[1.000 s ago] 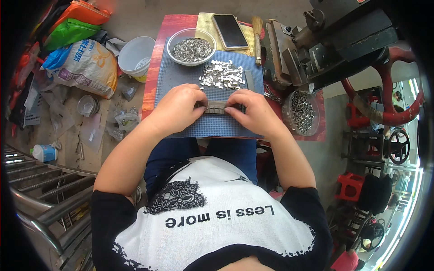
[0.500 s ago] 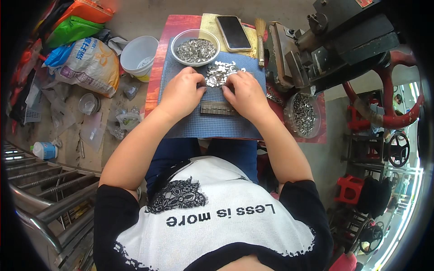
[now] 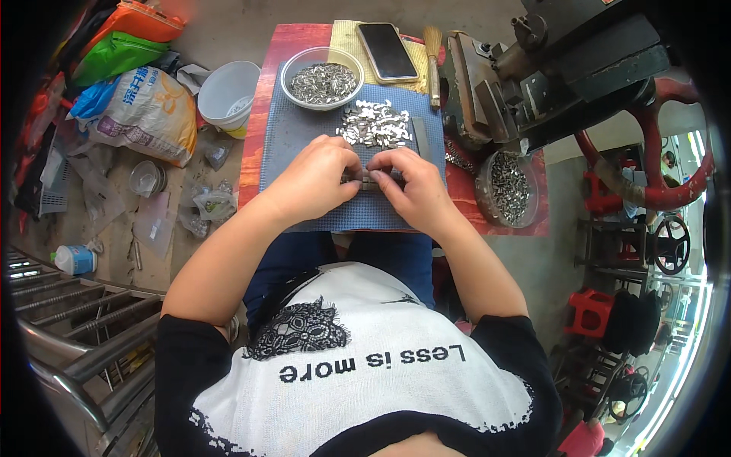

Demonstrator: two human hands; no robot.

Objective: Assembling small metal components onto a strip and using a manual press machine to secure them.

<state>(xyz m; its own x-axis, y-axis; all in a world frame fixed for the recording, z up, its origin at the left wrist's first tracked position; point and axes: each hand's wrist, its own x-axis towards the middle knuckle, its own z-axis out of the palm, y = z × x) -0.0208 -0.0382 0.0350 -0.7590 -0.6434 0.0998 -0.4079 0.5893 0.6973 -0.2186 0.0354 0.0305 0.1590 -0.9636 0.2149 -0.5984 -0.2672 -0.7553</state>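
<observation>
Both hands meet over a slotted metal block (image 3: 368, 183) on the blue textured mat (image 3: 304, 219), and their fingers cover most of it. My left hand (image 3: 324, 174) is closed, thumb and forefinger pinched at the block's left part. My right hand (image 3: 412, 185) is closed too, its fingertips bent together over the right part. Whatever lies in either pinch is too small or hidden. Just beyond the fingers is a loose pile of small shiny metal pieces (image 3: 375, 126). A flat grey metal bar (image 3: 421, 139) lies right of the pile.
Behind the pile, a clear plastic bowl (image 3: 359, 87) contains many small metal pieces (image 3: 324, 82). A phone (image 3: 387, 52) and a brush (image 3: 434, 76) lie at the back. On the right stand a dark machine (image 3: 495, 84) and another tub of metal parts (image 3: 510, 190). A white bucket (image 3: 227, 95) stands left.
Both hands have drawn back from the pile toward me and closed in over the slotted block. The pile and the grey bar are now uncovered.
</observation>
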